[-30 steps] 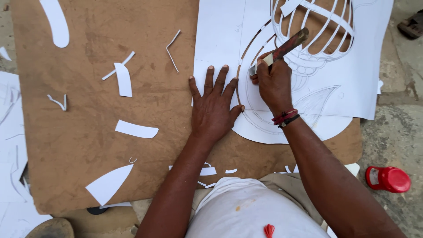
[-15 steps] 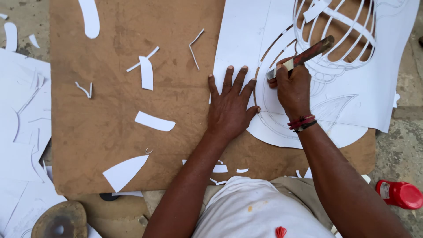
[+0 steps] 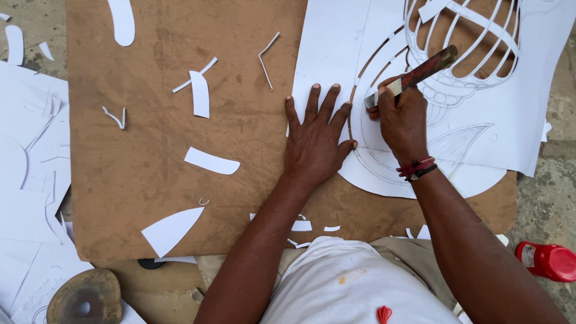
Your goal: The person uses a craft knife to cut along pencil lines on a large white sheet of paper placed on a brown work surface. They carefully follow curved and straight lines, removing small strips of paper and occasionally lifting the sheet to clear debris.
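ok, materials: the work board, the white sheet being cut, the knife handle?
Board: looks like brown hardboard or thick card, matte, stained and scuffed. White sheet: paper or thin card, matte, with clean cut slots. Knife handle in the right hand: dark reddish, worn, possibly wood; pale wrap near the grip.

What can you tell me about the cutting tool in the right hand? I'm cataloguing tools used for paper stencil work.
The cutting tool is a slim, stick-like knife with a dark reddish-brown, worn handle and a pale wrapped band near its lower end. It lies tilted, handle pointing up and right, working end down-left on the white paper sheet. The right hand grips it around the pale band, fingers closed. The blade itself is hidden by the fingers. Cut-out curved slots lie beside the tip.
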